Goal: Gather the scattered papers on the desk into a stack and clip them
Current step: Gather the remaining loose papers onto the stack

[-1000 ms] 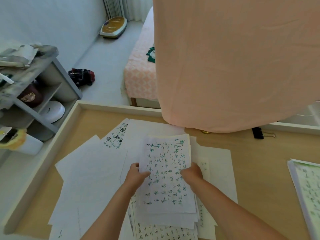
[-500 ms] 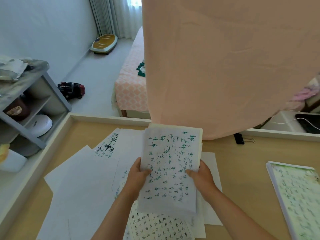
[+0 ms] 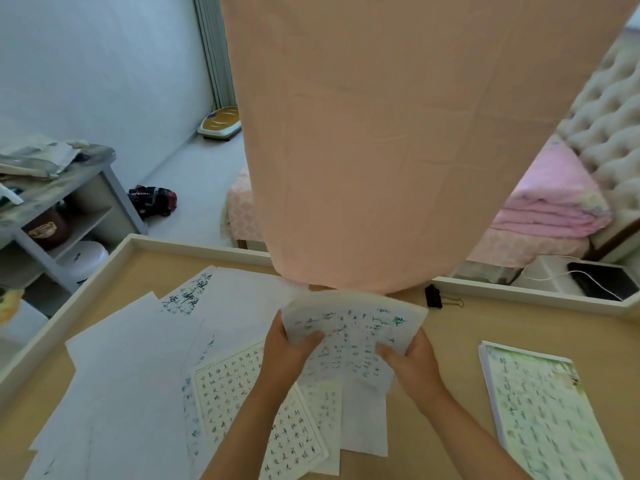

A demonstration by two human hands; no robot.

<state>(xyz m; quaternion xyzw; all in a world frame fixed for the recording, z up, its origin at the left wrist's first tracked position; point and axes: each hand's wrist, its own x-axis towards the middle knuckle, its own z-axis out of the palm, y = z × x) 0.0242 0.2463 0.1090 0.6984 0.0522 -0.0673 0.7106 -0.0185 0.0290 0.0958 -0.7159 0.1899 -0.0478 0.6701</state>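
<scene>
Here, left hand (image 3: 284, 355) and right hand (image 3: 414, 363) each pinch a side of the handwritten sheaf (image 3: 349, 336), raised above the desk (image 3: 485, 327). Loose sheets (image 3: 121, 368) remain scattered; the binder clip (image 3: 433, 296) lies apart. Risk: thin pages may splay or slip if tilted.

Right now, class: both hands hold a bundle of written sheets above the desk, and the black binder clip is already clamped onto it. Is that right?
Not quite. The left hand and right hand do hold the bundle, but the black binder clip lies loose on the desk, as the head view shows.
</scene>
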